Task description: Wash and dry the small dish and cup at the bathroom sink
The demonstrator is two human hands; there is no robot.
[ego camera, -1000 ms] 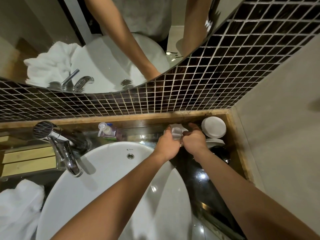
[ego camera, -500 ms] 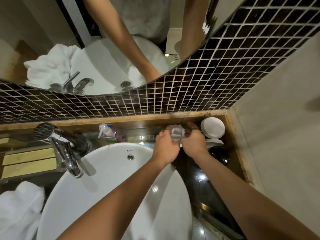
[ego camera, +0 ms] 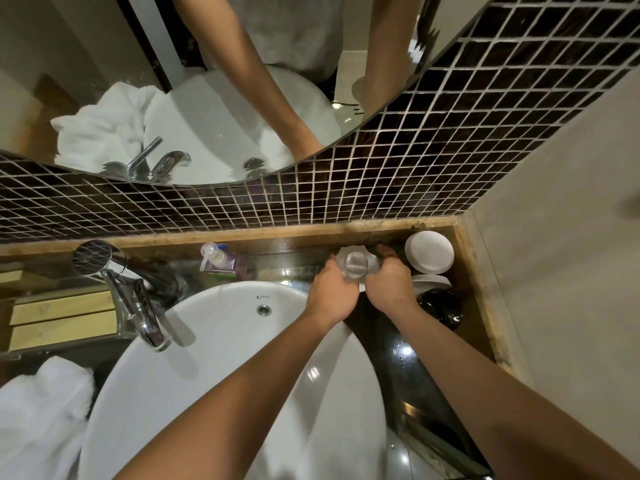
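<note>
Your left hand (ego camera: 333, 285) and right hand (ego camera: 390, 281) are both closed around a small clear cup (ego camera: 354, 264), held between them over the dark counter (ego camera: 412, 362) just right of the white sink (ego camera: 207, 368), near the far wall. The cup's mouth faces up toward you, and something pale and thin shows around it; whether that is a cloth or tissue you cannot tell. Just right of your right hand, a white round dish (ego camera: 429, 252) sits in the far right corner, with another white piece (ego camera: 431, 284) and a dark object (ego camera: 441, 307) nearer to you. A soap bottle (ego camera: 218, 259) stands behind the sink, the tap (ego camera: 135, 306) at its left, and a white towel (ego camera: 38, 417) lies near left.
</note>
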